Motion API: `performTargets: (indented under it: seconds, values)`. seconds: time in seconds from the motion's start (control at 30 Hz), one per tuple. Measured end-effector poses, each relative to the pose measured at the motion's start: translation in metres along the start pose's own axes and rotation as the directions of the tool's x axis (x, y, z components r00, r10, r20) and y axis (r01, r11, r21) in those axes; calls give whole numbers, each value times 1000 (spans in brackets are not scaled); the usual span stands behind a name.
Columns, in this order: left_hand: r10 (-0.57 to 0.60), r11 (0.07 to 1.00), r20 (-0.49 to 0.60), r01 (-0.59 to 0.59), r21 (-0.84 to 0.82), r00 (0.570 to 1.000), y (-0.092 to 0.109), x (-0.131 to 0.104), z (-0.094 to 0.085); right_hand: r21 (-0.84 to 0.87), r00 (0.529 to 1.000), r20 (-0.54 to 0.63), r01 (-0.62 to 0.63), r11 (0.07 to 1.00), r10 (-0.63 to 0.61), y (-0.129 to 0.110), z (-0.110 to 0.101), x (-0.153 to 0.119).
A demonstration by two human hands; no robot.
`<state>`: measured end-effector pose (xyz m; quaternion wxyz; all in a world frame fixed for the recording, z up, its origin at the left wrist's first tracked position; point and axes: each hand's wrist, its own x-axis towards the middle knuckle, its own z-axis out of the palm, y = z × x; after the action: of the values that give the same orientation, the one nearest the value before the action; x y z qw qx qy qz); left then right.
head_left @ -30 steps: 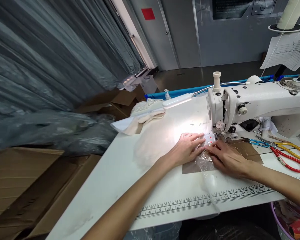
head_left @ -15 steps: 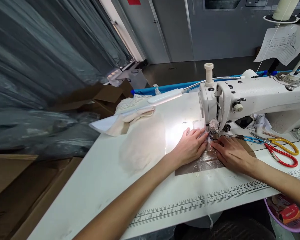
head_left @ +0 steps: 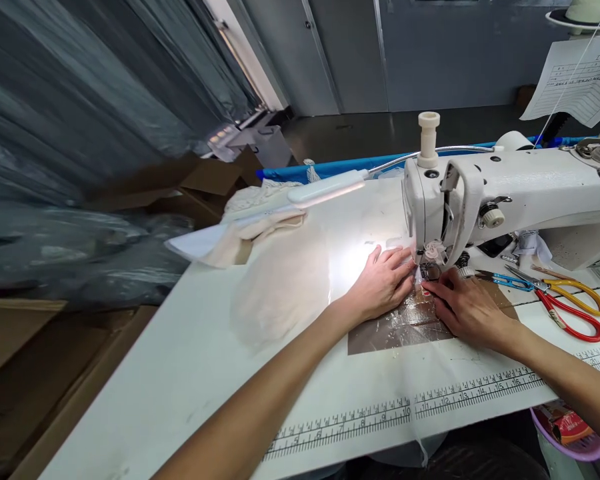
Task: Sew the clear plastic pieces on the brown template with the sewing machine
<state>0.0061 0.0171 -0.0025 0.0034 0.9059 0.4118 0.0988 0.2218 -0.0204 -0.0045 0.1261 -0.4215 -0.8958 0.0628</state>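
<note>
A white sewing machine [head_left: 535, 193] stands at the right, its presser foot [head_left: 431, 270] low over the bed. My left hand [head_left: 386, 281] lies flat just left of the foot, fingers stretched toward it. Close in front of the foot, my right hand [head_left: 463, 307] is closed, thumb and fingertips pinching at a thin sheer white strip [head_left: 419, 275]. The strip trails down over the table's front edge and is hard to see in places. Under both hands is a shiny brown plate [head_left: 385, 339] covered with clear film. A white fabric rosette [head_left: 434, 251] sits by the needle area.
Red-and-yellow-handled scissors [head_left: 570, 303] and blue thread snips [head_left: 510, 280] lie right of my right hand. A lit lamp bar [head_left: 327, 189] hangs over the table. Pale fabric [head_left: 265, 230] lies left, a printed ruler [head_left: 360, 427] along the front, a purple basket [head_left: 573, 450] below.
The view has shifted slightly, so the machine appears farther right. Both hands stay beside the presser foot in nearly the same pose, the right hand a touch farther from it.
</note>
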Motion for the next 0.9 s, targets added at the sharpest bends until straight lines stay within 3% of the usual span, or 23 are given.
performTargets:
  seconds: [0.2,0.3,0.4,0.53,0.77,0.9]
  values:
    - [-35,999,-38,34,-32,999,2,-1,4,-27,1000,-17,-11,1000,11,-3,4,-1]
    - [-49,998,-168,43,-38,985,3,-4,6,-41,997,-69,-20,999,17,-3,8,-2]
    - [50,996,-265,-69,-63,963,3,-7,8,-46,994,-107,-20,999,15,-2,11,-3]
    - [170,976,-254,-199,-91,952,1,-10,10,-57,991,-134,4,998,-12,-1,13,-4]
    - [196,967,-332,-237,-88,923,-2,-10,16,-114,988,-151,6,993,-23,-3,15,-3]
    - [164,979,-313,-194,-66,935,-5,-9,17,-83,990,-139,0,997,-12,-3,12,-4]
